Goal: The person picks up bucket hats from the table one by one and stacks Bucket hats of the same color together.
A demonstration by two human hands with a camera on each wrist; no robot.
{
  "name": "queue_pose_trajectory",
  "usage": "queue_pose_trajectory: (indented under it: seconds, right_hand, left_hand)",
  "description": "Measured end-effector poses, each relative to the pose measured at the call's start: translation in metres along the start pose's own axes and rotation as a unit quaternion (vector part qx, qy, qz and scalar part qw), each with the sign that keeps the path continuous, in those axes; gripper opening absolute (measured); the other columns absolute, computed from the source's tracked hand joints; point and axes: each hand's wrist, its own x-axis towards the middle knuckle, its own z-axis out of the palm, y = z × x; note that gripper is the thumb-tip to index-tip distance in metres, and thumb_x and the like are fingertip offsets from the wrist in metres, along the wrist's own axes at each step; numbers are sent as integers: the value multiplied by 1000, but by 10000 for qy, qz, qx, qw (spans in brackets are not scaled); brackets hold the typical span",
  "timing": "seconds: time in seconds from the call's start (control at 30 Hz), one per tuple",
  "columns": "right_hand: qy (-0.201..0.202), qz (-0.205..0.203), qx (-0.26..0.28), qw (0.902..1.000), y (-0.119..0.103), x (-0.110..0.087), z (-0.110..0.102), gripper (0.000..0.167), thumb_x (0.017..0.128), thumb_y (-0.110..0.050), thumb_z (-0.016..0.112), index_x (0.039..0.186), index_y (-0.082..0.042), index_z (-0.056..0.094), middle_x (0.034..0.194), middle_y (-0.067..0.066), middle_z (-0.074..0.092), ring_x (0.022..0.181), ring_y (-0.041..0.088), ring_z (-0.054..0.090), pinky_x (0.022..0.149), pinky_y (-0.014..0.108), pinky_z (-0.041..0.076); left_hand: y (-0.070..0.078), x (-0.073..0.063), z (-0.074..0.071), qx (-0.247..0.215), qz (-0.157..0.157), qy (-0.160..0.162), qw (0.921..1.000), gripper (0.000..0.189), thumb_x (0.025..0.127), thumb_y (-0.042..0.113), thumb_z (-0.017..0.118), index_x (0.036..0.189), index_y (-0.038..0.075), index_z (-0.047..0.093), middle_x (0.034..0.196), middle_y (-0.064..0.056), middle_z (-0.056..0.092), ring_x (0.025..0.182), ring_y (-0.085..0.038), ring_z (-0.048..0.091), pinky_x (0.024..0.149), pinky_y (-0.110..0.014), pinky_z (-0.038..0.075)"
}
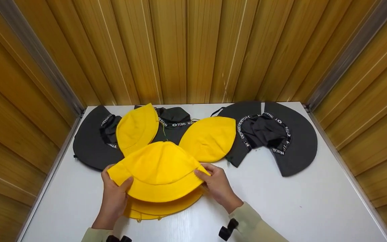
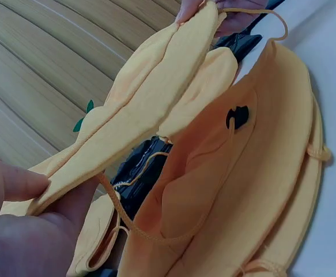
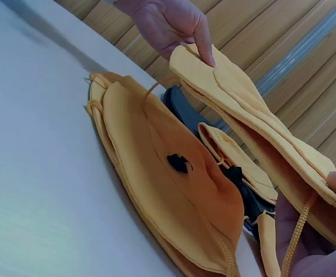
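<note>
Hands pinching folded yellow hat, seemingly aloft

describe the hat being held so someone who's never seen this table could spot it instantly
On the white table inside the wood-panelled booth, look at the near edge, in front of the row of dark grey and yellow hats. The held yellow hat is folded flat, pinched by the left hand and right hand, lifted above another yellow hat.

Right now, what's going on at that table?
A person holds a folded yellow hat by its two ends, left hand and right hand pinching the brim above another yellow hat lying on the white table. Two more folded yellow hats and dark grey wide-brim hats lie behind.
</note>
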Motion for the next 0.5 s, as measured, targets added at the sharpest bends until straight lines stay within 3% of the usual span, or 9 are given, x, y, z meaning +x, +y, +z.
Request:
queue_pose_trajectory:
  seconds: [0.1,0.17,0.37,0.5]
  right_hand:
    - [17,-78,-395,9992,6,-1,1,47,95,-30,75,131,-1,67,123,15,72,99,16,71,88,28,62]
    - [59,-75,-660,9978,9,-1,1,46,93,-32,76,128,-3,69,119,12,73,98,17,71,87,28,62]
    - [170,-62,-1333,9909,16,-1,1,44,89,-37,80,122,-9,68,93,6,70,77,15,63,64,19,53]
    - [146,-215,-1603,9867,20,0,1,41,89,-39,80,115,-9,70,92,5,69,80,16,61,66,19,53]
  left_hand:
    - [-4,0,-8,264,-145,160,9994,74,103,6,58,151,29,6,158,-9,30,135,-24,47,102,-20,53]
    - [-5,-1,-12,488,-244,248,9982,71,104,10,59,151,27,9,159,-11,32,135,-26,48,102,-22,54]
    - [-8,-4,-22,1396,-483,515,9877,62,104,19,62,153,14,24,156,-19,41,135,-31,52,109,-37,52]
    - [-9,-5,-29,1986,-542,629,9766,61,102,21,64,151,10,29,151,-22,44,130,-33,54,110,-42,51]
